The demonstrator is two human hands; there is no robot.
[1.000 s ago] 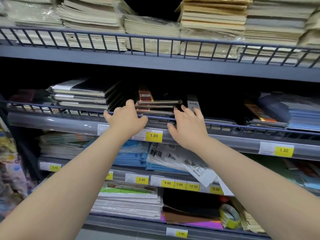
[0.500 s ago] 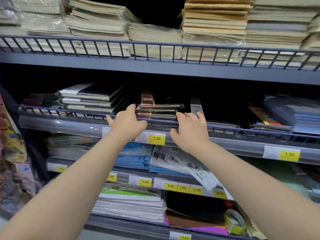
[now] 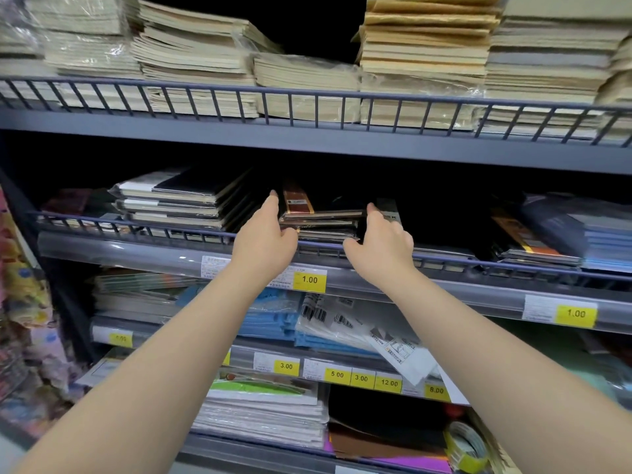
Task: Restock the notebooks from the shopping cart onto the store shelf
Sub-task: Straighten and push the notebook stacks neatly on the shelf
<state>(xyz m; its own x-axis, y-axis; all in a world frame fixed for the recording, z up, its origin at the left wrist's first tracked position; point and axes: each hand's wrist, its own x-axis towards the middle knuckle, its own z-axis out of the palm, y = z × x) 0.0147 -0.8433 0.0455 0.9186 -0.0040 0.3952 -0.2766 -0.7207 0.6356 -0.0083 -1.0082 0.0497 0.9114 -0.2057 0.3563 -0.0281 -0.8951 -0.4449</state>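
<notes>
A small stack of dark notebooks with an orange-banded one on top lies on the middle store shelf, behind its low wire rail. My left hand is against the stack's left side, fingers reaching along it and thumb at the front edge. My right hand presses the stack's right side in the same way. Both hands clasp the stack between them above the rail. The shopping cart is out of view.
A taller pile of black and white notebooks lies just left of the stack, and dark and blue notebooks lie to the right. The upper shelf hangs close overhead with beige pads. Lower shelves hold more stationery and yellow price tags.
Both hands have lifted off the front rail and moved apart onto the two sides of the small notebook stack. The view has shifted slightly closer and to the left.
</notes>
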